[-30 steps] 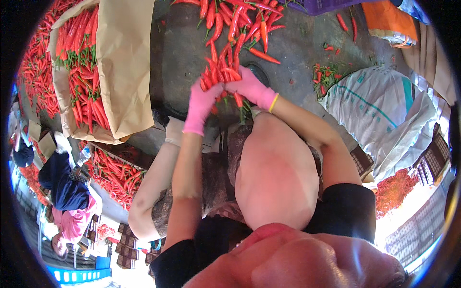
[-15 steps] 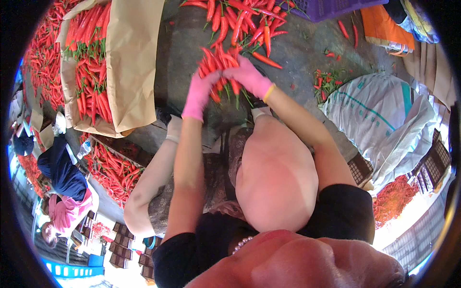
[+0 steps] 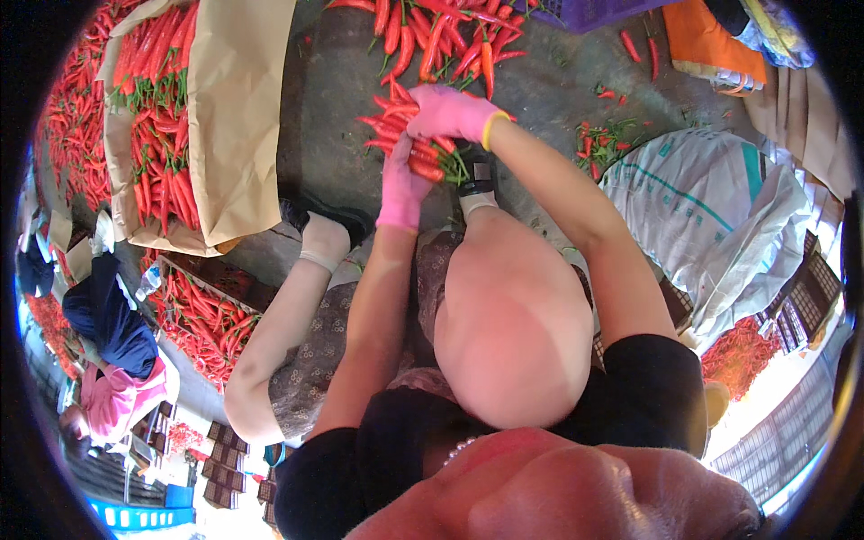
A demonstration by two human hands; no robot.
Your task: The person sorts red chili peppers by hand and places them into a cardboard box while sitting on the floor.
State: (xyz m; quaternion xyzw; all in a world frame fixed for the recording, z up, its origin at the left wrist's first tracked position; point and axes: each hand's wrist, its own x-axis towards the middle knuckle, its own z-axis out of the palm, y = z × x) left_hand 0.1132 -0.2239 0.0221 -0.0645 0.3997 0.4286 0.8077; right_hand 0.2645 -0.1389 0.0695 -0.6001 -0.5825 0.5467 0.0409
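Observation:
Both hands wear pink gloves and meet around a bunch of red chili peppers (image 3: 387, 128), just above the dark floor. My left hand (image 3: 404, 184) grips the bunch from below, near the stems. Across its top lies my right hand (image 3: 450, 112), its fingers wrapped over the peppers. Green stems point right, toward my shoe, and the red tips point left. Beyond my hands a loose heap of red chili peppers (image 3: 441, 40) rests on the floor. To the left stands an open brown paper bag (image 3: 238, 117) with chili peppers packed in layers, stems showing.
A purple crate (image 3: 594, 11) stands at the far edge. On the right are a white woven sack (image 3: 702, 198) and a small pile of pepper scraps (image 3: 603, 144). A crate of chili peppers (image 3: 202, 324) sits at left, near a person in pink (image 3: 126, 396).
The bunch has turned, its stems swinging from toward me to the right. My left hand has shifted right and nearer to me; my right hand has moved over the top of the bunch.

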